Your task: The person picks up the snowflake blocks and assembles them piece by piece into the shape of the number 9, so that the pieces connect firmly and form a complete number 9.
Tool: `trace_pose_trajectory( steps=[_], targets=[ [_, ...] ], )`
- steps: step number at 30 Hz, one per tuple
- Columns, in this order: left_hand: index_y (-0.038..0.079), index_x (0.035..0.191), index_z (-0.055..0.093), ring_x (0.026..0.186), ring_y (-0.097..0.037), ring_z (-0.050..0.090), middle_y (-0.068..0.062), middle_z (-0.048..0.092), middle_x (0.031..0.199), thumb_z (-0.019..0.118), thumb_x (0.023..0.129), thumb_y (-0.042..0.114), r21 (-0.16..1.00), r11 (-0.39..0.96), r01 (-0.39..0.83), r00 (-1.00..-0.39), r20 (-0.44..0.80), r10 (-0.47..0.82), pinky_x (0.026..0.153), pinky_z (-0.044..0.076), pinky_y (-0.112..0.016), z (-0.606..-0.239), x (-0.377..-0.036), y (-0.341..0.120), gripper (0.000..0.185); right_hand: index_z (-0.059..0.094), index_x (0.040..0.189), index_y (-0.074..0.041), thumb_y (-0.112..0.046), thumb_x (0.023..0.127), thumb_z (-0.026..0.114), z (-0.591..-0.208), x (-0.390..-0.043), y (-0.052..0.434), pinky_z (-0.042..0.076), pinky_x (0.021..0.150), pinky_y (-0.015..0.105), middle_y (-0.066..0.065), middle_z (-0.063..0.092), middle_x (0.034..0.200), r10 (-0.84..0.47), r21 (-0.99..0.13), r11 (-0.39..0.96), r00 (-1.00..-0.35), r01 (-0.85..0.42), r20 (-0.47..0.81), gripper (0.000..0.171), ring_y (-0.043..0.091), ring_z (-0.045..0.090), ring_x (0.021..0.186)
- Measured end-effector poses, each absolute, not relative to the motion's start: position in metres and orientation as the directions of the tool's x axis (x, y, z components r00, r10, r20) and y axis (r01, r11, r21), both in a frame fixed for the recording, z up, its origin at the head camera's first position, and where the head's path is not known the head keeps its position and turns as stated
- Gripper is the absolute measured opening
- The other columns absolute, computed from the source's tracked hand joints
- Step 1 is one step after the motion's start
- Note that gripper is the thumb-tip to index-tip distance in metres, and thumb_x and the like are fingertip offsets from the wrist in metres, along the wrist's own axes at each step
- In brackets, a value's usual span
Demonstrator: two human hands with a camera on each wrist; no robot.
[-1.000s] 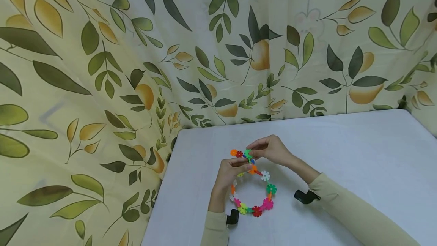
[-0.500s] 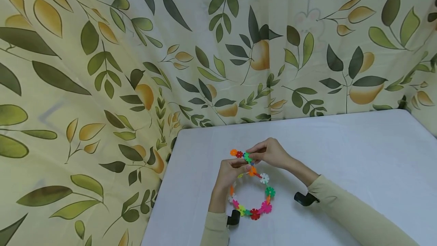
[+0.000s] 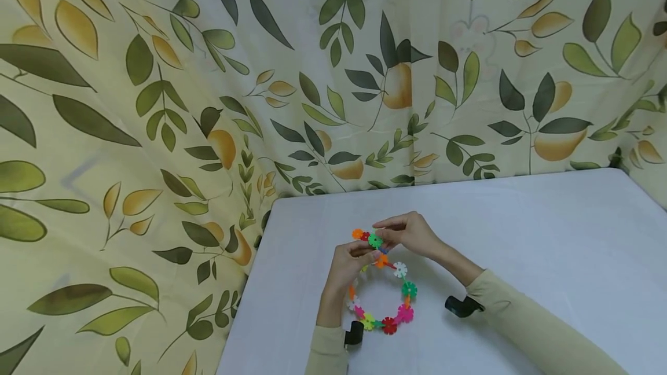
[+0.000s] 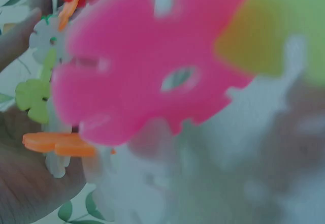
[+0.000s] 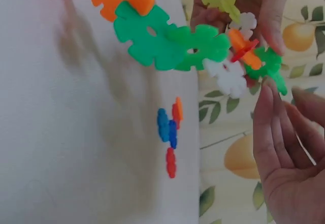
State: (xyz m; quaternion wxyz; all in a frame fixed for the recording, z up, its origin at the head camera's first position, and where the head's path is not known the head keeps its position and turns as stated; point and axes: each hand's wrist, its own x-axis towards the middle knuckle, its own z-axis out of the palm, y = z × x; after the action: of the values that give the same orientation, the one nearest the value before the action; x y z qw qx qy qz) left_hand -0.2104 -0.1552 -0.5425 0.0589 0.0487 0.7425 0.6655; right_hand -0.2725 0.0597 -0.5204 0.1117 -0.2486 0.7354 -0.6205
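A ring of linked plastic snowflake discs (image 3: 389, 325) in many colours hangs beneath both hands. My left hand (image 3: 348, 265) grips its upper left part with thumb and fingers. From the right, my right hand (image 3: 417, 236) pinches a green snowflake disc (image 3: 375, 240) at the top of the chain, close to the left fingertips. In the right wrist view, orange, red and white discs sit beside this green disc (image 5: 264, 64). A large pink disc (image 4: 132, 71) blurs across the left wrist view and hides much of the left hand.
Several loose discs, among them an orange disc (image 3: 357, 234) and a blue disc (image 5: 162, 125), lie on the white-covered table (image 3: 521, 236) beyond the hands. A leaf-patterned curtain (image 3: 292, 91) hangs behind and at the left. Black wrist cameras sit at both cuffs.
My right hand has moved slightly down and left with the green disc. The lower ring has swung a little left and down. My left hand has barely moved.
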Motion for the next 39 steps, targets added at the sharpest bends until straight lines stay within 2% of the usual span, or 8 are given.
trace_pose_trajectory(
  steps=[4, 9, 13, 20, 27, 31, 36, 39],
  targets=[
    [-0.002, 0.115, 0.074, 0.086, -0.016, 0.071, -0.006, 0.076, 0.096, 0.081, 0.093, 0.019, 0.993, 0.107, -0.042, -0.987, -0.058, 0.151, 0.088, 0.058, -0.041, -0.541, -0.211, -0.158, 0.031, 0.077, 0.113, 0.003, -0.011, 0.101, 0.070, -0.531, -0.279, 0.059, 0.062, 0.074, 0.048, 0.015, 0.078, 0.091, -0.416, -0.954, 0.204, -0.902, -0.218, 0.116, 0.020, 0.037, 0.076, 0.080],
    [0.005, 0.118, 0.074, 0.090, -0.017, 0.070, -0.005, 0.076, 0.098, 0.077, 0.097, 0.027, 0.990, 0.131, -0.056, -0.989, -0.073, 0.128, 0.083, 0.057, -0.030, -0.543, -0.212, -0.162, 0.031, 0.081, 0.106, -0.005, -0.009, 0.096, 0.075, -0.550, -0.289, 0.058, 0.061, 0.070, 0.032, 0.003, 0.077, 0.092, -0.364, -0.861, 0.455, -0.930, -0.229, 0.055, 0.013, 0.021, 0.070, 0.076],
    [0.006, 0.116, 0.075, 0.092, -0.022, 0.069, -0.008, 0.075, 0.102, 0.070, 0.102, 0.033, 0.990, 0.138, -0.040, -0.991, -0.056, 0.118, 0.082, 0.055, -0.029, -0.545, -0.213, -0.162, 0.032, 0.081, 0.105, -0.006, -0.010, 0.092, 0.079, -0.564, -0.293, 0.053, 0.059, 0.071, 0.033, 0.000, 0.076, 0.092, -0.413, -0.766, 0.575, -0.910, -0.288, 0.032, 0.015, 0.014, 0.064, 0.078],
    [0.002, 0.112, 0.075, 0.086, -0.020, 0.068, -0.008, 0.074, 0.096, 0.068, 0.103, 0.028, 0.993, 0.119, -0.012, -0.993, -0.026, 0.115, 0.081, 0.056, -0.028, -0.546, -0.212, -0.160, 0.028, 0.080, 0.099, -0.011, -0.019, 0.085, 0.088, -0.571, -0.290, 0.042, 0.056, 0.075, 0.037, -0.002, 0.069, 0.088, -0.458, -0.642, 0.662, -0.887, -0.386, 0.061, 0.018, 0.014, 0.059, 0.079],
    [0.003, 0.113, 0.074, 0.084, -0.017, 0.069, -0.005, 0.075, 0.097, 0.067, 0.104, 0.027, 0.995, 0.097, -0.020, -0.994, -0.030, 0.108, 0.083, 0.057, -0.030, -0.545, -0.212, -0.159, 0.027, 0.075, 0.092, -0.011, -0.012, 0.083, 0.088, -0.567, -0.287, 0.041, 0.057, 0.077, 0.037, -0.002, 0.070, 0.087, -0.449, -0.683, 0.637, -0.892, -0.357, 0.047, 0.016, 0.014, 0.062, 0.079],
    [0.005, 0.115, 0.073, 0.081, -0.018, 0.070, -0.006, 0.076, 0.092, 0.067, 0.104, 0.024, 0.994, 0.106, -0.015, -0.995, -0.025, 0.095, 0.078, 0.058, -0.029, -0.545, -0.212, -0.158, 0.023, 0.076, 0.095, -0.012, -0.007, 0.084, 0.086, -0.571, -0.285, 0.047, 0.057, 0.070, 0.032, -0.005, 0.069, 0.083, -0.429, -0.751, 0.569, -0.900, -0.336, 0.078, 0.016, 0.013, 0.063, 0.075],
    [0.005, 0.117, 0.072, 0.078, -0.020, 0.072, -0.013, 0.078, 0.092, 0.067, 0.103, 0.021, 0.994, 0.112, -0.008, -0.996, -0.017, 0.083, 0.072, 0.058, -0.028, -0.545, -0.212, -0.157, 0.022, 0.080, 0.104, -0.013, -0.008, 0.092, 0.079, -0.568, -0.281, 0.056, 0.060, 0.065, 0.030, 0.001, 0.073, 0.091, -0.397, -0.875, 0.409, -0.914, -0.259, 0.084, 0.013, 0.018, 0.067, 0.072],
    [0.004, 0.118, 0.072, 0.078, -0.021, 0.073, -0.017, 0.078, 0.095, 0.066, 0.104, 0.021, 0.995, 0.100, -0.006, -0.997, -0.014, 0.080, 0.072, 0.059, -0.029, -0.545, -0.212, -0.156, 0.023, 0.080, 0.107, -0.011, -0.011, 0.096, 0.076, -0.561, -0.278, 0.060, 0.062, 0.071, 0.034, 0.007, 0.074, 0.099, -0.386, -0.941, 0.281, -0.920, -0.190, 0.071, 0.012, 0.023, 0.072, 0.077]
  ],
)
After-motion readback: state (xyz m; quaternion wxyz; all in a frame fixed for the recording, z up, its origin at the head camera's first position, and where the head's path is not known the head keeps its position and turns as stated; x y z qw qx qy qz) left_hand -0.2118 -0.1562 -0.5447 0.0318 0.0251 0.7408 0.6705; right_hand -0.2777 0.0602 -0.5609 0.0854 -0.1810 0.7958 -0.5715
